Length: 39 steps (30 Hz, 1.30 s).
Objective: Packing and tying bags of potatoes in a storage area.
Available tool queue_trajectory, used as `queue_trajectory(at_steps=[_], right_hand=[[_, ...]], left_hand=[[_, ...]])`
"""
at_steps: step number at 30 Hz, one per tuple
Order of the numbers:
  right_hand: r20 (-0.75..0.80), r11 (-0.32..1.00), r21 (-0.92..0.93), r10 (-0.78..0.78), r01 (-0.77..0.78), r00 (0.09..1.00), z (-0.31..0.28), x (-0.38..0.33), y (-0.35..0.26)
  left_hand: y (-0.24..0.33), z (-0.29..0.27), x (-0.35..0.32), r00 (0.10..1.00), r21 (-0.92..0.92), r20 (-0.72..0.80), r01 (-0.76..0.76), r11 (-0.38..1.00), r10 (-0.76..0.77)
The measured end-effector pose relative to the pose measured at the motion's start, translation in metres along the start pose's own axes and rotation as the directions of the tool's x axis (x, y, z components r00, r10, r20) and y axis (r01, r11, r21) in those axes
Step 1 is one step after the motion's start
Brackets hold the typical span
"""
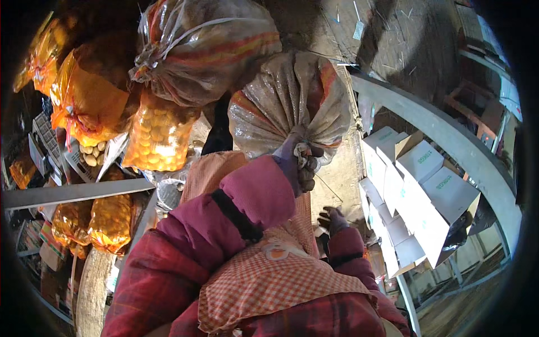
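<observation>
The left hand (297, 163) is clamped on the gathered neck of a woven sack (289, 106), so its weight hangs from the grip. The right hand (332, 219) hangs below the sack, fingers loosely spread and empty, beside white boxes (426, 191).

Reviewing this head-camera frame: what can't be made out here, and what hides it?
- Contents of the woven sack gripped at its neck by the left hand: opaque weave hides them.
- Right hand: partly covered by the checked apron, so its grip is unclear.
- Orange mesh bags: the far-left ones fade into the dark fisheye rim.
- White cartons: contents closed off; lower ones overlapped by others.
</observation>
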State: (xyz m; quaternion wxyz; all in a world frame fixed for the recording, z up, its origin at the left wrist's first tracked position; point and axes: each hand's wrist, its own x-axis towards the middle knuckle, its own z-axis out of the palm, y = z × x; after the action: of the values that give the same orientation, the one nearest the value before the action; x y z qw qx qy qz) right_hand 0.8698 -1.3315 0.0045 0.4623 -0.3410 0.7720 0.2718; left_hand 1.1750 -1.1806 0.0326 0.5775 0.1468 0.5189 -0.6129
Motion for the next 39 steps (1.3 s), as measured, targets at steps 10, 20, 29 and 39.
queue_trajectory(at_steps=[10,20,29,39], right_hand=[[0.708,0.933,-0.02,-0.24,0.359,0.664,0.079,-0.029,-0.016],[0.811,-0.494,-0.306,-0.583,0.814,-0.049,0.147,-0.131,-0.074],[0.658,0.754,0.173,-0.567,0.633,0.495,0.159,-0.058,-0.039],[0.298,-0.201,-0.779,-0.952,0.593,0.069,0.043,-0.056,-0.179]], left_hand=[[0.003,-0.007,0.002,0.998,0.078,0.066,-0.025,0.997,0.02],[-0.005,0.0,0.005,0.997,-0.013,0.004,-0.076,0.997,0.076],[-0.003,-0.022,0.02,0.972,-0.083,0.235,-0.007,0.997,0.026],[0.025,-0.033,0.009,0.858,0.257,0.441,0.16,0.953,-0.263]])
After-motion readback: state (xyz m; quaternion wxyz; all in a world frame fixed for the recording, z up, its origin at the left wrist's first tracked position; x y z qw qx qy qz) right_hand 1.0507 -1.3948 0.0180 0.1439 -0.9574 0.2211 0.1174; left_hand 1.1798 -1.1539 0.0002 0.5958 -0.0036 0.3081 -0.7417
